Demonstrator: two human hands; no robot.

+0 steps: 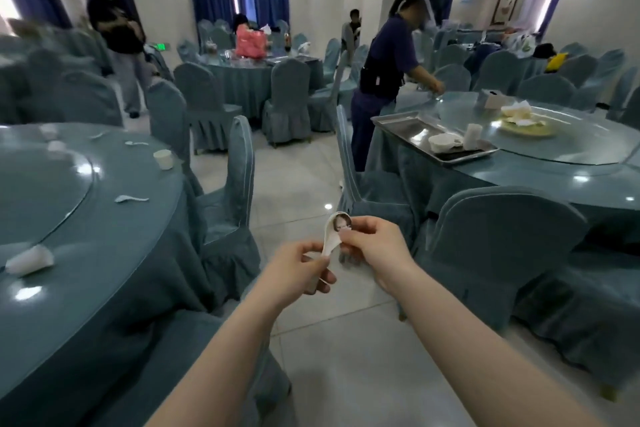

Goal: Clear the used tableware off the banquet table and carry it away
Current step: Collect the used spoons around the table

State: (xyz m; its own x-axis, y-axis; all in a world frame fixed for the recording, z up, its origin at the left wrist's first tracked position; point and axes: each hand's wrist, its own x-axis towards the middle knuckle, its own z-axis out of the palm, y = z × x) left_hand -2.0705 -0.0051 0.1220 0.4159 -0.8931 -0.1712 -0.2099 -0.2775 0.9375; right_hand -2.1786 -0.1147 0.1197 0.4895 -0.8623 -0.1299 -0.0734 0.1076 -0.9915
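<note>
Both hands hold white ceramic spoons (331,234) over the aisle between two round tables. My left hand (302,270) grips the handles from below. My right hand (372,246) pinches the spoons near the bowl end, which shows a small printed picture. On the left banquet table (114,253) lie a white cup (163,159), a spoon (130,199), a tipped white cup (30,260) and more small white pieces further back. On the right table (540,180) a metal tray (415,127) carries a white bowl (444,142) and a cup (473,135).
Covered chairs (502,239) line both tables and narrow the tiled aisle. A person in dark blue (384,76) bends over the right table's far side. Another person (117,35) walks at the back left. A plate with leftovers (528,125) sits on the right table's glass turntable.
</note>
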